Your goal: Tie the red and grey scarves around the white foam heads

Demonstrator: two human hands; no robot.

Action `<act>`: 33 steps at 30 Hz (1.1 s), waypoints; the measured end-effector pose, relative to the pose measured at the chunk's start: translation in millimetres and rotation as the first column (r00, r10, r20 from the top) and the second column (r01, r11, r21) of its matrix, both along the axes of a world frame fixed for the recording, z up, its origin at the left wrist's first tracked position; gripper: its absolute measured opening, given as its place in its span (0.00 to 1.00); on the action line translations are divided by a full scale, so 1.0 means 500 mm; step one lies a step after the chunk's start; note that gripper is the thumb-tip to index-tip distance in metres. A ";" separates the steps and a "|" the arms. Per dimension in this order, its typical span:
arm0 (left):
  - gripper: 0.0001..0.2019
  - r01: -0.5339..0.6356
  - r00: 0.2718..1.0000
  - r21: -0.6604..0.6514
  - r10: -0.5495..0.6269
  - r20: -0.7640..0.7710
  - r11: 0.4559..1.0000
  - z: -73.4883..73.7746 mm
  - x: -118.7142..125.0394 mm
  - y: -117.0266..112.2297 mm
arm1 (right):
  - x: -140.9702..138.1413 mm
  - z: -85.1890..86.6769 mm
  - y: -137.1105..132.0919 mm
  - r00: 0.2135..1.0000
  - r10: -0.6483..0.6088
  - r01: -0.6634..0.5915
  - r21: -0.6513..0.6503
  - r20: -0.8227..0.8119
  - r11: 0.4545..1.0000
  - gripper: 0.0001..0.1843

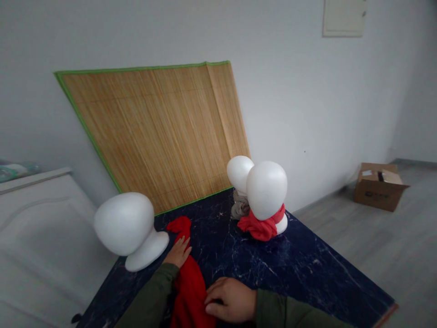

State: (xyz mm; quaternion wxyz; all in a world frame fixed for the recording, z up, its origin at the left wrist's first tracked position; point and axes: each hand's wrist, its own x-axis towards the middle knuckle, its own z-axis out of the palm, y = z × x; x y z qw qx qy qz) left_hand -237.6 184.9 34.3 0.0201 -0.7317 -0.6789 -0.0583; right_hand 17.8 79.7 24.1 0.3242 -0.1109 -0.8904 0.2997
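Fabric [191, 273], red and bunched lengthwise, lay on the counter [300, 269] beneath the left grip [177, 252], whose fingers rested lightly spread across it; the right grip [232, 298] curled at its near right edge, and whether that one pinched anything could not be told. It looked light, soft and limp, probably best taken along its long edges. Just left of the left grip stood a bare head form [124, 223]. Beyond the right grip, a second head form [266, 187] wore a red scarf [261, 228]; behind it, a third head form [239, 169] had a grey scarf [240, 207]. Far right of both, a cardboard box [377, 189] sat on the floor [327, 223], its inside out of sight.
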 end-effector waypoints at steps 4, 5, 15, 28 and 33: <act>0.25 0.021 0.997 0.071 -0.026 0.067 0.997 0.046 -0.003 -0.018 | 0.034 0.041 0.001 0.980 -0.169 0.172 0.019 -0.106 0.985 0.11; 0.24 0.040 0.995 0.085 -0.048 0.090 0.996 0.057 0.013 -0.025 | 0.050 0.054 0.005 0.951 -0.263 0.271 0.025 -0.163 0.962 0.10; 0.28 0.316 0.855 0.112 -0.334 0.397 0.942 0.084 0.377 -0.071 | 0.342 0.035 0.192 -0.206 -0.922 0.845 -0.534 -0.328 0.001 0.28; 0.24 0.038 0.714 0.148 -0.130 0.688 0.988 0.020 0.610 -0.019 | 0.369 -0.020 0.258 0.207 -0.976 0.779 -0.592 -0.068 0.206 0.38; 0.18 0.130 0.563 0.165 -0.210 0.799 0.978 0.042 0.580 -0.069 | 0.368 0.004 0.249 0.268 -0.951 0.646 -0.703 -0.156 0.298 0.40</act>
